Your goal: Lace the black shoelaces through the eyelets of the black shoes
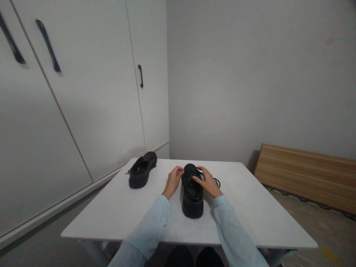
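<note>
A black lace-up shoe stands on the white table in front of me, its heel facing me and its toe pointing away. At the left edge of its lacing, my left hand is closed in a pinch, seemingly on the shoelace; the fingertips are small in view. My right hand grips the shoe's right side, with the thumb over the lacing and the fingers further forward. A loop of black shoelace sticks out to the right, behind that hand.
Another black shoe sits at the table's back left, a lace end poking out leftward. The white table has its near edge just before my knees. White cabinets line the left side, and a wooden board leans against the wall at right.
</note>
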Available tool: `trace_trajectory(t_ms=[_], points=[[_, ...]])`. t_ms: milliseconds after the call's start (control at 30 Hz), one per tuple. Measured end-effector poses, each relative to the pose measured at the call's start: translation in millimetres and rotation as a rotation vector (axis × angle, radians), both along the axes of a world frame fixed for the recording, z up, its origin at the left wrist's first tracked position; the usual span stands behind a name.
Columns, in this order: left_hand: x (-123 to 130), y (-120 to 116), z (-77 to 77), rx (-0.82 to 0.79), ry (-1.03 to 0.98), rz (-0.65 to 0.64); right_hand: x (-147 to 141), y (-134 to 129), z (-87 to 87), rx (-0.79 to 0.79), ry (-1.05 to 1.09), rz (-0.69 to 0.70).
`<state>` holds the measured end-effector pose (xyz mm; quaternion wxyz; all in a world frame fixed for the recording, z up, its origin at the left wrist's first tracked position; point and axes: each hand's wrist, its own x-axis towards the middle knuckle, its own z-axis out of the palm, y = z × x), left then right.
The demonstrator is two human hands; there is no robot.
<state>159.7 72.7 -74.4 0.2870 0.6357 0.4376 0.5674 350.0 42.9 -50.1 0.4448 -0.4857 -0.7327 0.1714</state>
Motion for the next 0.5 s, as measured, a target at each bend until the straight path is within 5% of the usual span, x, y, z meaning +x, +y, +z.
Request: trace_trajectory(t_ms=[500], points=[[-2.2, 8.0, -6.3, 0.034, -0.138, -0.013, 2.4, 2.6, -1.3, 0.019, -0.027, 0.03]])
